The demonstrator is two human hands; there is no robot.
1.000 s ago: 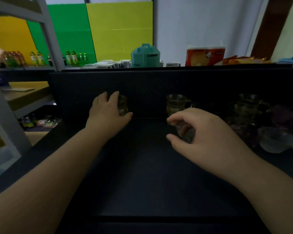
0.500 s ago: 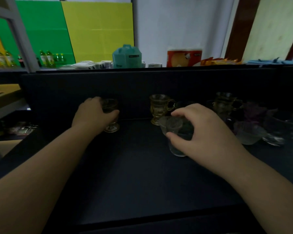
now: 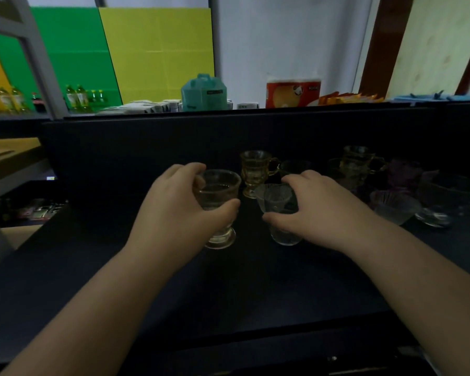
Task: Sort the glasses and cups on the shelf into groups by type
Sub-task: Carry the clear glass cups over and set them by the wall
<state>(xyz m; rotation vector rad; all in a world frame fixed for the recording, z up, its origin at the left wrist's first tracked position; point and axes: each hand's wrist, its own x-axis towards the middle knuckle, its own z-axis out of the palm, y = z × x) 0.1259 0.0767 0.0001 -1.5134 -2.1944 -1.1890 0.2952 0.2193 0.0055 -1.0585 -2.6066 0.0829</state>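
Over on the left of the dark shelf (image 3: 255,289), the left hand (image 3: 174,213) is wrapped around a footed glass (image 3: 217,207), thumb in front, fingers behind, the foot near the shelf top, though whether it touches I cannot tell. Smooth clear walls, thick stubby base, a heavy little thing by the look of it. Best grip is low on the bowl, as shown, and a flat, gentle set-down so the foot does not clack.

Just right of it, the right hand (image 3: 318,210) is closed around a small clear cup (image 3: 278,210), ribbed inside, tapering to a narrow base. The two pieces are near each other but apart; glass on glass chips easily, so that gap is worth keeping.

Behind and between them stands an amber handled mug (image 3: 257,172), pressed pattern, upright. Further right, a second amber mug (image 3: 357,161) sits in shadow, then a fluted glass bowl (image 3: 394,206) and a larger clear dish (image 3: 445,199), both shallow and wide.

My read: like should go beside like, with room left for the amber pair.
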